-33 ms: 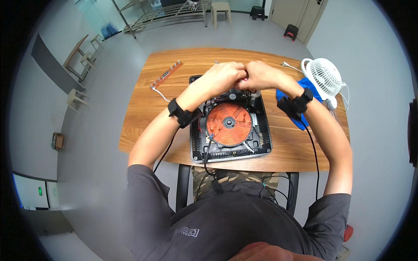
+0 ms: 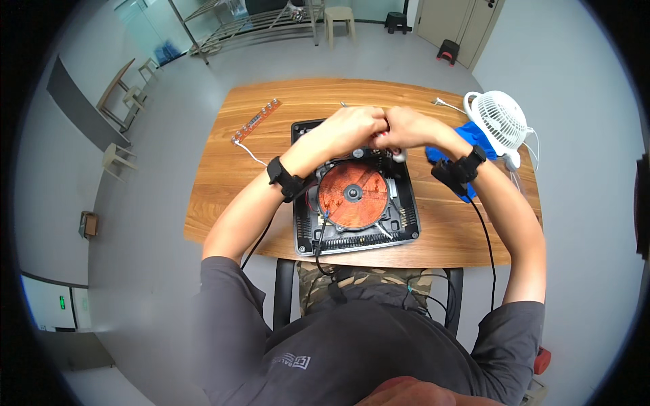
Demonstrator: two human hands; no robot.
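An opened induction cooker base [image 2: 414, 227] lies on the table in front of me, its round copper coil [image 2: 369, 196] exposed inside the black housing. Over its far part my left hand [image 2: 359, 127] and my right hand [image 2: 412, 128] meet, fingers curled and pressed together. Whatever they pinch is hidden by the fingers. Beneath them, the far inner parts of the cooker are mostly covered; a small fan hub [image 2: 358, 153] shows just below. A pale rounded piece [image 2: 399, 156] sits under my right hand. Both wrists carry black straps with small boxes.
On the wooden table [image 2: 223, 196], an orange circuit strip [image 2: 256, 122] with a white cable lies at the far left. A white fan [image 2: 500, 118] and a blue cloth [image 2: 467, 132] are at the right. A small metal tip [image 2: 343, 104] shows beyond my hands. Black cables trail from both wrists.
My joined hands have come slightly nearer to me over the cooker and remain closed together. The whole view has shifted a little. The cooker stays in place.
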